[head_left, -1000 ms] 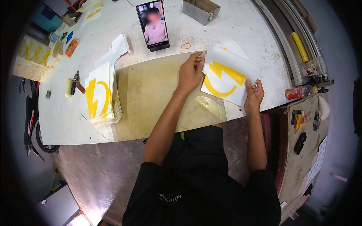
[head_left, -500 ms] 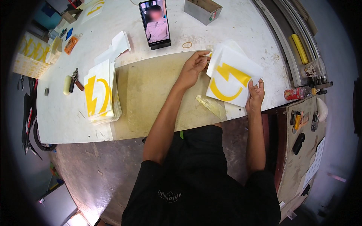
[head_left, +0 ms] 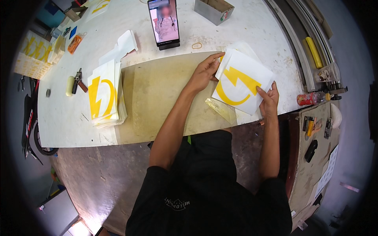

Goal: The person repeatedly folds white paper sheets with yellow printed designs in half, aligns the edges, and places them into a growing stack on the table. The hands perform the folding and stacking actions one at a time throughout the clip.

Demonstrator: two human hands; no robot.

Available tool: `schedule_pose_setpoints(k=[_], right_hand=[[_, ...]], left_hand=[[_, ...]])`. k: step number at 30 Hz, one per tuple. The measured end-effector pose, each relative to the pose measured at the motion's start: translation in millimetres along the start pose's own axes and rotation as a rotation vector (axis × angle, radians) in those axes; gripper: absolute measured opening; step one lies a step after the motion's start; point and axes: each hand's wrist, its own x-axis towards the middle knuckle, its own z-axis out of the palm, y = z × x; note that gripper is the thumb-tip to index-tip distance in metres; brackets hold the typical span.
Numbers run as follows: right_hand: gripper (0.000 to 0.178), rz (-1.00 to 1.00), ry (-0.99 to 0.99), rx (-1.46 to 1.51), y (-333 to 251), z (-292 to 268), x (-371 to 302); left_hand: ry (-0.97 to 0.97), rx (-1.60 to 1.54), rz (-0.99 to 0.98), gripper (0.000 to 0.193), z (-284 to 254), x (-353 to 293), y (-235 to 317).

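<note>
In front of me, tilted over the right part of the table, are white sheets point(head_left: 241, 78) printed with a yellow lightning bolt and arc. My left hand point(head_left: 204, 74) pinches their upper left corner, its fingertips partly behind the paper. My right hand point(head_left: 269, 101) grips the lower right edge, thumb on top over the bolt's end. How many sheets are held cannot be made out. Just below them lies a clear yellowish plastic piece point(head_left: 220, 111) on a tan translucent mat point(head_left: 157, 94). To the left, a thick stack of similar sheets point(head_left: 103, 94) rests beside the mat.
A phone point(head_left: 164, 23) stands upright at the back, near a rubber band point(head_left: 197, 45) and a grey open box point(head_left: 214, 11). Tools point(head_left: 78, 80) lie left of the stack. Metal rails point(head_left: 289, 37) and a red-labelled bottle point(head_left: 311, 98) line the right edge.
The held sheets have shifted slightly left and now lie more evenly together. My right thumb has moved further onto the top sheet. The phone's picture has changed.
</note>
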Motion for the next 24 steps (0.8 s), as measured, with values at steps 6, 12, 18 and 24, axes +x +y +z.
schedule_pose_setpoints(k=[6, 12, 18, 24], right_hand=[[0.039, -0.387, 0.097, -0.608, -7, 12, -5], [0.020, -0.685, 0.144, -0.890, -13, 17, -16], [0.025, -0.937, -0.020, -0.804, -34, 36, -25], [0.025, -1.062, -0.241, -0.856, -53, 59, -48]], left_hand=[[-0.040, 0.041, -0.024, 0.044, -6, 3, -3], [-0.075, 0.012, 0.000, 0.041, -8, 5, -10], [-0.045, 0.038, -0.038, 0.043, -8, 5, -8], [-0.042, -0.047, -0.037, 0.050, -12, 3, -9]])
